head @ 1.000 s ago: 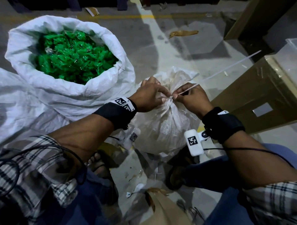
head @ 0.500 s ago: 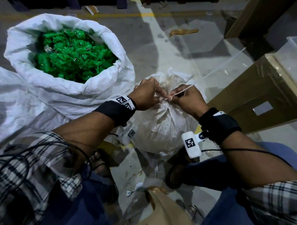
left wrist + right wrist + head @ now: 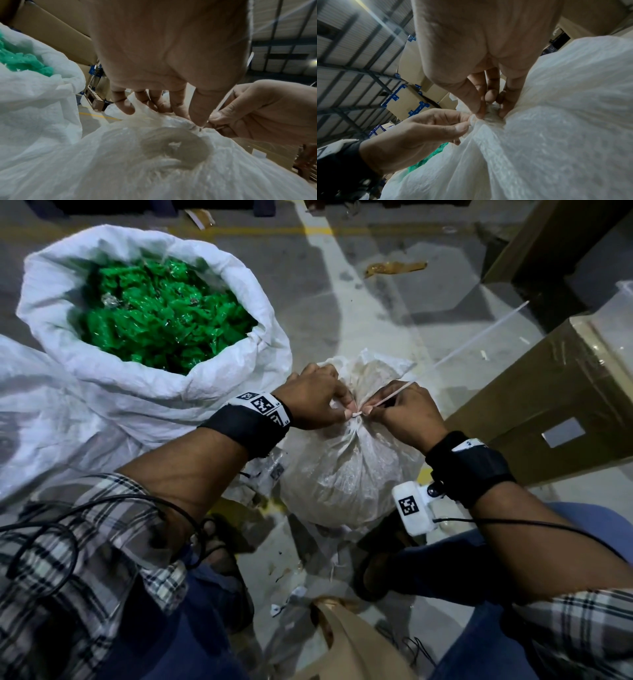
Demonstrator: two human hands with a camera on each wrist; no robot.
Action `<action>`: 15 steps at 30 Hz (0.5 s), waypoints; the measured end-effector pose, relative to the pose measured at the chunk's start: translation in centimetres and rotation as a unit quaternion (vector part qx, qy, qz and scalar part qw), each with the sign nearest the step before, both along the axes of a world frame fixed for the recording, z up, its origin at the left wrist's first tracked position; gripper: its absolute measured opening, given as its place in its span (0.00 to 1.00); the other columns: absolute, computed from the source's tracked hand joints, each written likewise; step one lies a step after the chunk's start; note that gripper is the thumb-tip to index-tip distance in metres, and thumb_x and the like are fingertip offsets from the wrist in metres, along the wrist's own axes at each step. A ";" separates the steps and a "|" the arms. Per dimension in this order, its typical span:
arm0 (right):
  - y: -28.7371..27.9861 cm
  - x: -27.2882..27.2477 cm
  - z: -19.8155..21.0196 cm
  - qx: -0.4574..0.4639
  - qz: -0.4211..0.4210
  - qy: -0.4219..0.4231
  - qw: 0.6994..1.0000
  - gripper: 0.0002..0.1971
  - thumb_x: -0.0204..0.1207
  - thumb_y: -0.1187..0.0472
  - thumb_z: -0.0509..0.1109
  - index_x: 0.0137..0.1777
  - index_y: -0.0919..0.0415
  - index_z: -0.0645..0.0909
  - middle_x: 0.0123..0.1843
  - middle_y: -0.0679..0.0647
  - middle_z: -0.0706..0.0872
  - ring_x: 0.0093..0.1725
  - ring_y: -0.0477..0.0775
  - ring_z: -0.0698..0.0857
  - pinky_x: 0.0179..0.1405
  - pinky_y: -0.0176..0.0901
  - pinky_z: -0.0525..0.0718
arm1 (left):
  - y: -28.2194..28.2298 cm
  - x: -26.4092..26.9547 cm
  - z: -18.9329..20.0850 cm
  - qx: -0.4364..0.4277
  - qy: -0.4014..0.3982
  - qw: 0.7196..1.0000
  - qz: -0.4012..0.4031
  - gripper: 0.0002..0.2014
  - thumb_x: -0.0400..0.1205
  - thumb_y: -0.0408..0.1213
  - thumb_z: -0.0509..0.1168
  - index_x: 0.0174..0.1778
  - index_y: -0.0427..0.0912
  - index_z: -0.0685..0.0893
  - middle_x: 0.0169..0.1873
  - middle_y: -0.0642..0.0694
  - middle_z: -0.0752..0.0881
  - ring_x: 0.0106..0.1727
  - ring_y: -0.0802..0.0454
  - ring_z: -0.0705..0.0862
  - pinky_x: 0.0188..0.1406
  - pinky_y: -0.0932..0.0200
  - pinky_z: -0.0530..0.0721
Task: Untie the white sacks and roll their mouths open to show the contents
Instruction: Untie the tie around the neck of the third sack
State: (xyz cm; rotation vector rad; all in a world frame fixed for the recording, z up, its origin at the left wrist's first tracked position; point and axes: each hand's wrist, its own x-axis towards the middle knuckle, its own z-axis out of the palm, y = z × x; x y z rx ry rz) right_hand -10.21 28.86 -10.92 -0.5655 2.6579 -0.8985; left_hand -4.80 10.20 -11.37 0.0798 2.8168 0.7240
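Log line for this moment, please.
big sack: open, green contents | small sack: tied | left hand: pinching tie at neck | right hand: pinching tie | step: untying

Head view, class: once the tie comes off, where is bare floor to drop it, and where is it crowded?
Bare floor lies beyond the small tied sack, between the open sack of green pieces and the cardboard box. Crowded: the near floor by the feet, littered with scraps and a brown bag.

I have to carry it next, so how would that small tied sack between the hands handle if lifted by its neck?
The small tied sack looks thin and crinkled, so it would probably sag and swing. Its bulging, rounded body suggests loose fill that shifts. The white tie cinches the neck, so nothing should spill.
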 end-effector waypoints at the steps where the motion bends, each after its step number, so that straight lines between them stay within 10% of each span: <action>1: 0.0 0.0 0.0 0.001 0.001 0.000 1.000 0.09 0.70 0.62 0.79 0.35 0.45 0.89 0.35 0.34 0.84 0.41 0.37 0.84 0.35 0.20 0.72 | 0.0 0.0 0.0 0.002 -0.003 1.000 0.003 0.05 0.80 0.55 0.69 0.50 0.67 0.86 0.50 0.53 0.71 0.68 0.45 0.70 0.70 0.39 0.72; 15: -0.1 -0.2 -0.2 0.006 0.024 0.005 1.000 0.04 0.70 0.62 0.78 0.43 0.54 0.93 0.38 0.37 0.85 0.46 0.42 0.85 0.38 0.23 0.74 | -0.2 0.0 -0.1 0.025 -0.005 1.000 0.009 0.05 0.78 0.57 0.72 0.48 0.67 0.88 0.49 0.54 0.73 0.66 0.45 0.71 0.70 0.39 0.75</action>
